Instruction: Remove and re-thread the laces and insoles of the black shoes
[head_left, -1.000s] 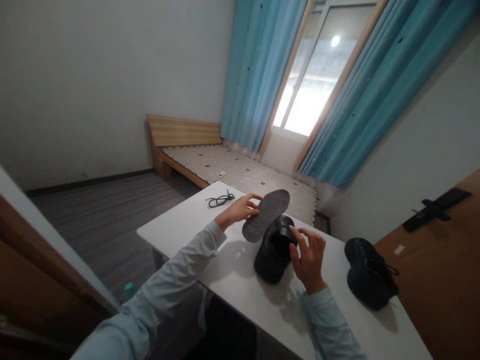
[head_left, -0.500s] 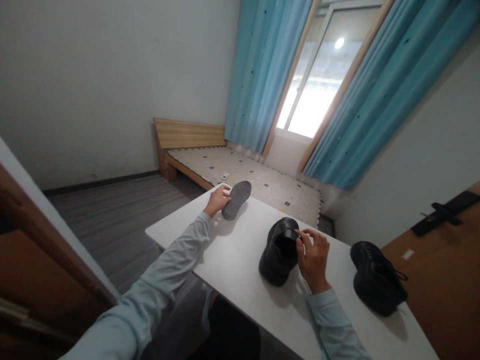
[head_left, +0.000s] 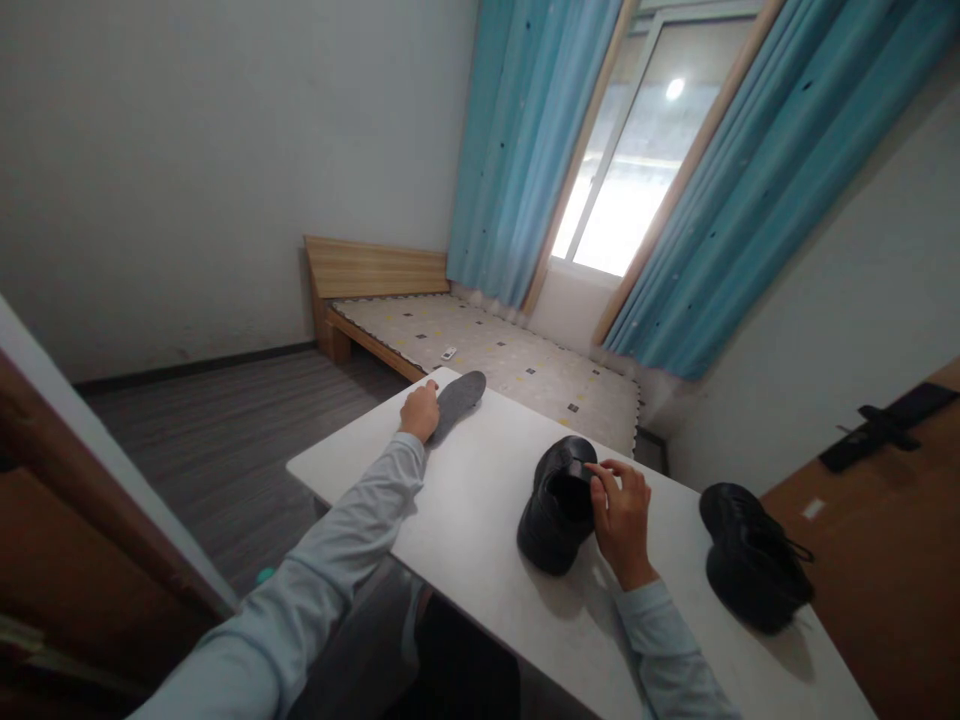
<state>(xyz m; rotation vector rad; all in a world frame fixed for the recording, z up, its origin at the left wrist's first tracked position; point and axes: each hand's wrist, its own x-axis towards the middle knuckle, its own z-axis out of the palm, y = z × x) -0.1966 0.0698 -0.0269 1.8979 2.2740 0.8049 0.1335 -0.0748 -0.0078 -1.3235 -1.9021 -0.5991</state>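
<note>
My left hand [head_left: 421, 411] is closed on the edge of a grey insole [head_left: 460, 399], close to the far left part of the white table [head_left: 465, 500]. The insole is tilted, its far end pointing away to the right. At the middle of the table stands a black shoe [head_left: 551, 520] with its opening facing up. My right hand [head_left: 622, 515] pinches that shoe's upper near the tongue, thumb and fingertips together. Farther right, a second black shoe [head_left: 754, 560] with loose laces rests on the table, apart from both hands.
Beyond the table is a bed [head_left: 517, 360] with a patterned mattress and a small white object [head_left: 448, 353] on it. Blue curtains [head_left: 525, 150] flank a window. A wooden door [head_left: 900, 520] with a black handle stands at the right.
My left hand has moved slightly left and down with the insole, which now lies flatter and closer to the tabletop. My right hand stays at the shoe.
</note>
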